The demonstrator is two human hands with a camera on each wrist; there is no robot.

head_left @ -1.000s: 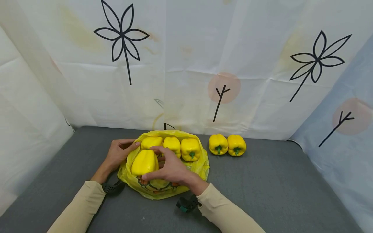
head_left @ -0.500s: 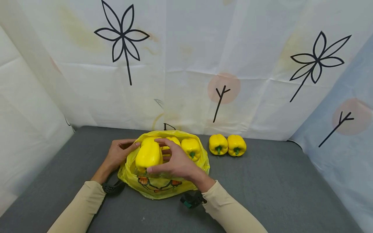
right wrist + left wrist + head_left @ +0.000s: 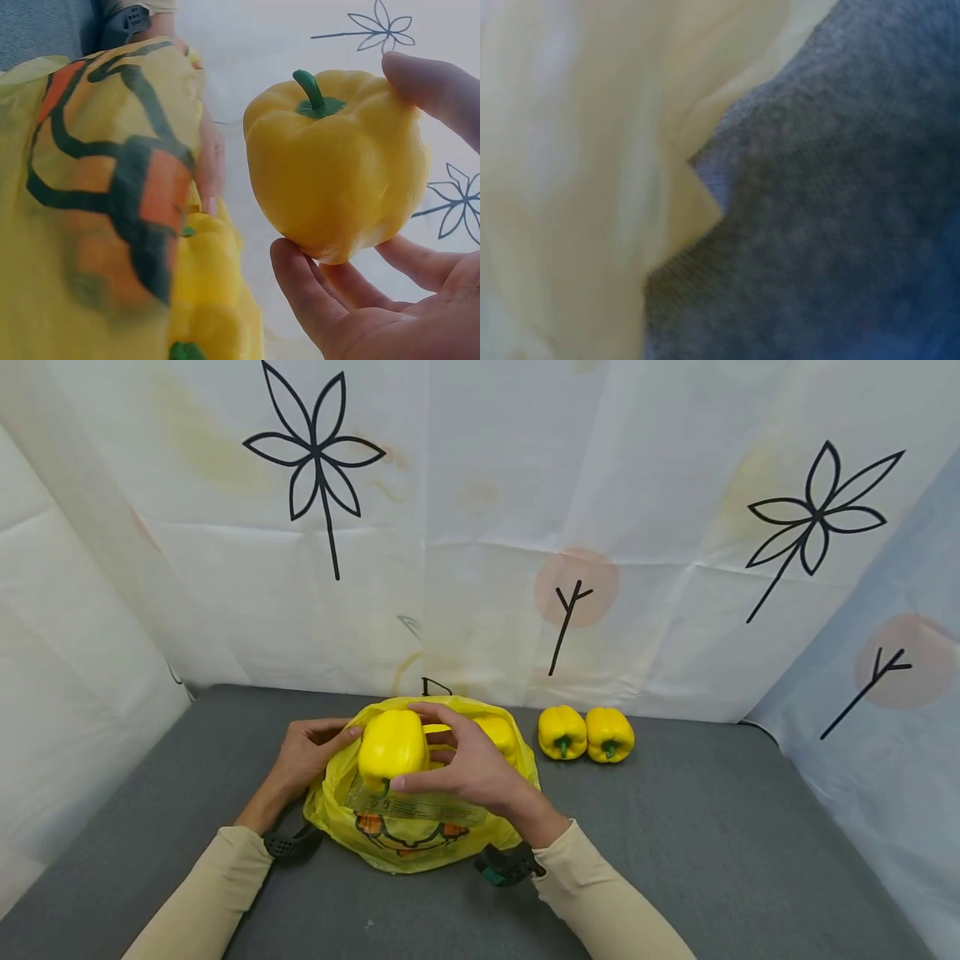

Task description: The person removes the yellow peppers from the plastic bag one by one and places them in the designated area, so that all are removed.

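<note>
A yellow bell pepper (image 3: 392,747) with a green stem is in my right hand (image 3: 483,768), gripped between thumb and fingers above the mouth of a yellow plastic bag (image 3: 405,852). The right wrist view shows this bell pepper (image 3: 337,172) stem up, the thumb at its top and the fingertips beneath. My left hand (image 3: 300,758) holds the bag's left rim. Inside the bag another bell pepper (image 3: 498,734) shows at the right; the held one and my right hand cover the others. The left wrist view has only the blurred bag (image 3: 570,180) and dark cloth.
Two more yellow bell peppers (image 3: 562,732) stand side by side to the right of the bag, near the back of the grey table (image 3: 720,843). A white printed curtain (image 3: 480,527) rises directly behind the table's far edge.
My right hand has lifted the bell pepper and carried it a little to the right and away from me, tipping it so its stem now shows. The left hand has stayed at the bag's rim.
</note>
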